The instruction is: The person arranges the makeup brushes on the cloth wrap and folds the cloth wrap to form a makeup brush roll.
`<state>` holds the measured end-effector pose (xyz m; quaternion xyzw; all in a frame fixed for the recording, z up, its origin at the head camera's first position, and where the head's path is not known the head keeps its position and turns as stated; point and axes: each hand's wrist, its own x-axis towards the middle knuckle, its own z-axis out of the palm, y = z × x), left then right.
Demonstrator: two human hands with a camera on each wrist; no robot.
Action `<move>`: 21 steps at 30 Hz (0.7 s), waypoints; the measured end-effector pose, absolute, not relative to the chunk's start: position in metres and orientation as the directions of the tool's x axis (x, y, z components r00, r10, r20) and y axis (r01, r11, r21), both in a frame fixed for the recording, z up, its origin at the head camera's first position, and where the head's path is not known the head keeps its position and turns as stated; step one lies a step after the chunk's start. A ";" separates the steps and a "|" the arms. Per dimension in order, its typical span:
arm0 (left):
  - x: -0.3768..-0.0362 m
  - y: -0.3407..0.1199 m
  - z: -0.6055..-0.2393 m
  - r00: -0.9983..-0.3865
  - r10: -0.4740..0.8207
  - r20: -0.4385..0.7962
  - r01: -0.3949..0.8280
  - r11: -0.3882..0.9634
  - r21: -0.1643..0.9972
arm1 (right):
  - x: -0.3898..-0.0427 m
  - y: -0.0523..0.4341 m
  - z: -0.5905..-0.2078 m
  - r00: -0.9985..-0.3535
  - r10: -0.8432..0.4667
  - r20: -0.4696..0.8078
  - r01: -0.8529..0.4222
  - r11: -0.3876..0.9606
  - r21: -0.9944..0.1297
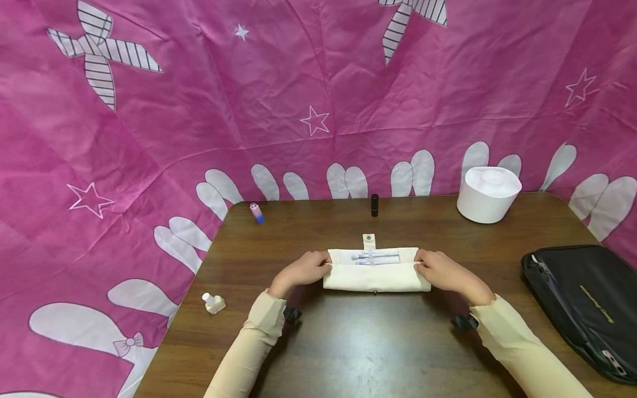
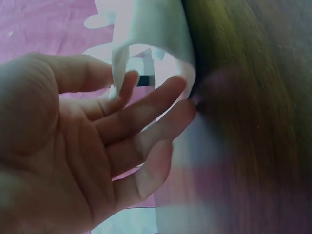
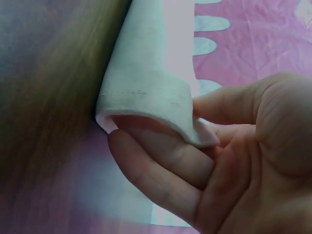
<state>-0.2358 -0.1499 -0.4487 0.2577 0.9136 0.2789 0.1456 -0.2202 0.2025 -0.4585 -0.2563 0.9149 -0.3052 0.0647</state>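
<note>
A cream fabric roll pouch (image 1: pixel 375 281) lies across the table in the head view, partly folded over along its near side. Slim brush-like sticks (image 1: pixel 388 255) show in its uncovered strip, under an elastic loop. From its far edge a snap tab (image 1: pixel 369 243) points away from me. My left hand (image 1: pixel 304 269) pinches the pouch's left end; in the left wrist view its thumb and index finger grip the fabric edge, other fingertips inside the fold. At the opposite end my right hand (image 1: pixel 445 272) pinches likewise, with fingers (image 3: pixel 139 163) tucked under the rolled edge.
A black zip case (image 1: pixel 582 304) lies at the right, a white round container (image 1: pixel 487 196) at the back right. Towards the back are a black tube (image 1: pixel 374 205) and a pink-blue bottle (image 1: pixel 256 213). A small white-capped bottle (image 1: pixel 214 304) is at the left.
</note>
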 end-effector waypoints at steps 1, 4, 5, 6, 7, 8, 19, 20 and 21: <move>-0.237 -0.148 -0.449 -0.833 0.540 -0.116 0.389 0.723 0.572 | -0.222 0.201 -0.459 -0.865 -0.500 0.034 -0.423 0.691 -0.586; -0.240 -0.144 -0.451 -0.857 0.504 -0.111 0.381 0.762 0.523 | -0.228 0.198 -0.461 -0.882 -0.470 0.008 -0.385 0.712 -0.587; -0.241 -0.142 -0.451 -0.865 0.490 -0.110 0.375 0.777 0.506 | -0.229 0.198 -0.461 -0.887 -0.461 -0.001 -0.373 0.718 -0.588; -0.241 -0.140 -0.451 -0.871 0.480 -0.106 0.375 0.788 0.488 | -0.230 0.197 -0.461 -0.890 -0.456 -0.008 -0.365 0.722 -0.588; -0.242 -0.137 -0.451 -0.877 0.471 -0.097 0.378 0.801 0.465 | -0.231 0.197 -0.461 -0.893 -0.450 -0.011 -0.359 0.728 -0.585; -0.242 -0.135 -0.449 -0.881 0.465 -0.087 0.383 0.810 0.444 | -0.231 0.197 -0.461 -0.896 -0.443 -0.017 -0.351 0.732 -0.583; -0.212 -0.104 -0.433 -0.709 0.703 -0.059 0.647 0.682 0.342 | -0.234 0.195 -0.463 -0.910 -0.413 -0.045 -0.317 0.759 -0.569; -0.210 -0.103 -0.434 -0.697 0.712 -0.085 0.656 0.681 0.327 | -0.234 0.194 -0.463 -0.911 -0.411 -0.040 -0.319 0.762 -0.563; -0.208 -0.101 -0.436 -0.689 0.717 -0.105 0.663 0.683 0.307 | -0.234 0.193 -0.463 -0.914 -0.404 -0.039 -0.315 0.767 -0.560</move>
